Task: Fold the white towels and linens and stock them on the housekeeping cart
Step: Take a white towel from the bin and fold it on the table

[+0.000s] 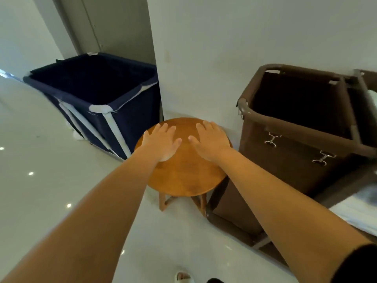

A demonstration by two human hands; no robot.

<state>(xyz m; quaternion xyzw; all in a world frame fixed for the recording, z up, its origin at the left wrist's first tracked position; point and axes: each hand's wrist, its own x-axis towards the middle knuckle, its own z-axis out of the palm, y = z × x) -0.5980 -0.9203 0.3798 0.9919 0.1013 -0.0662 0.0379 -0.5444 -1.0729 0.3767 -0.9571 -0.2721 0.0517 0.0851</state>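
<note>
**Both hands flat on the wooden tabletop, linen at the cart's edge**

The left hand [161, 142] and the right hand [210, 142] lie palm down on the round wooden tabletop [183, 176], side by side. Their fingers are straight and slightly spread, and neither hand holds anything. The thumbs point toward each other with a narrow strip of bare wood between them. Both forearms reach forward from the bottom of the view, and a black sleeve [359, 264] shows on the right arm at the lower right corner.

The tabletop stands on wooden legs on a glossy pale floor [40, 180], close to a white wall [224, 48]. To its left, just beside it, is a navy fabric hamper [138, 119] on a white frame, open at the top and dark inside. To its right stands the brown housekeeping cart [285, 170] — its fabric bag hangs open from a brown frame, and two metal clips [272, 139] are fixed on the side facing the camera.

White linen [359, 211] lies on the cart at the right edge of the view, below and beyond the bag. It is blurred, so its folds cannot be made out. It is well apart from both hands.

Behind the hamper is a grey door [114, 23]. At the bottom edge a foot in a white sandal [182, 277] shows on the floor.
</note>
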